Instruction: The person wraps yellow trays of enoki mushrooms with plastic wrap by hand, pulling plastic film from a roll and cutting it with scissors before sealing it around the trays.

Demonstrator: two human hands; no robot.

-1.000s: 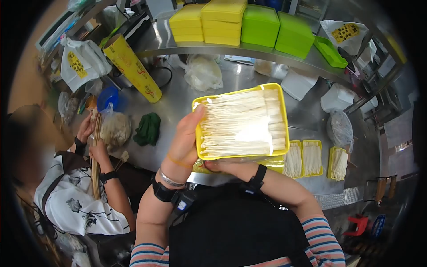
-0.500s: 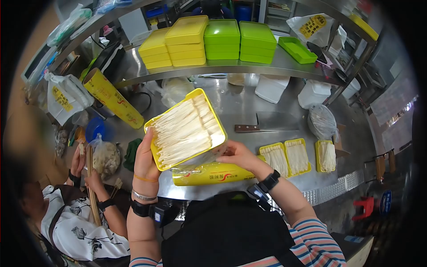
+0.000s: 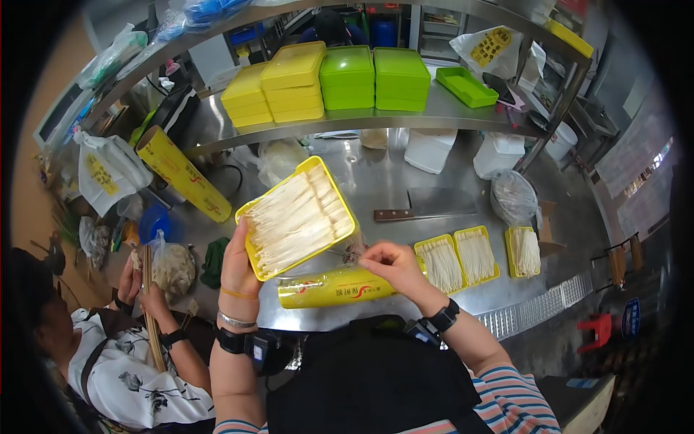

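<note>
My left hand (image 3: 241, 271) grips the left edge of a yellow tray (image 3: 350, 223), holding it tilted above the steel table. Pale enoki mushrooms (image 3: 296, 217) fill it in rows. To the right of the tray, my right hand (image 3: 401, 271) is closed in a pinch on clear cling film (image 3: 352, 252), which shows faintly between tray and fingertips. Beneath both hands lies a yellow-printed roll of cling film (image 3: 325, 288). Two more trays of enoki, one left (image 3: 439, 266) and one right (image 3: 477, 254), sit side by side to the right of my right hand.
A cleaver (image 3: 426, 206) lies behind my right hand. Another enoki tray (image 3: 523, 252) and a film-covered bowl (image 3: 515, 197) are farther right. Stacked yellow boxes (image 3: 293, 79) and green boxes (image 3: 401, 79) stand on the shelf. At left, a co-worker (image 3: 137, 362) holds sticks (image 3: 152, 318).
My right hand has come out from beside the tray's lower right corner, moving slightly right and down, its fingertips now pinched. The left hand still holds the tray. The view has shifted slightly.
</note>
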